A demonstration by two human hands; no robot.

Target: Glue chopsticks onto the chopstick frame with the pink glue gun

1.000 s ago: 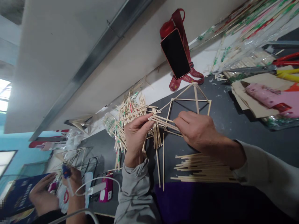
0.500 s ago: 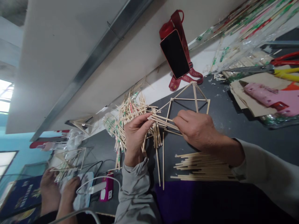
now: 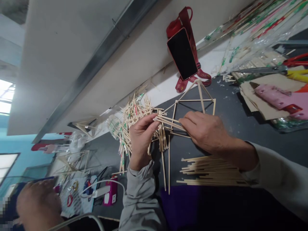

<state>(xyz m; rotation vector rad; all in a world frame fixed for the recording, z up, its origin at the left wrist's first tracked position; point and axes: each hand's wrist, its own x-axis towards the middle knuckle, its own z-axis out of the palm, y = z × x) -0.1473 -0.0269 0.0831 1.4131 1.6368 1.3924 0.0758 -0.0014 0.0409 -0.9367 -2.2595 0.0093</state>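
Note:
My left hand [image 3: 141, 138] pinches the joined ends of several thin wooden sticks [image 3: 172, 123], with a whitish, glue-like blob at the joint. My right hand [image 3: 204, 131] is closed around the same sticks farther along, so they span between both hands. Just behind the hands stands a stick frame [image 3: 201, 94] with a pointed top; my right hand hides part of it. A row of loose sticks [image 3: 209, 171] lies below my right hand. Two single sticks [image 3: 169, 166] rest on the table beside my left sleeve.
A tangled stick pile [image 3: 131, 125] lies behind my left hand. A phone [image 3: 182, 54] with a red strap leans at the back. To the right are a pink glue gun [image 3: 276, 96] and yellow-handled pliers [image 3: 295, 75]. Another person's blurred hand [image 3: 39, 202] is at left, near a magenta box [image 3: 110, 192].
Both my hands keep their hold on the sticks, almost unmoved. The other person's hands have left the stick frame at left; one now appears blurred and nearer the bottom left. The view has shifted slightly.

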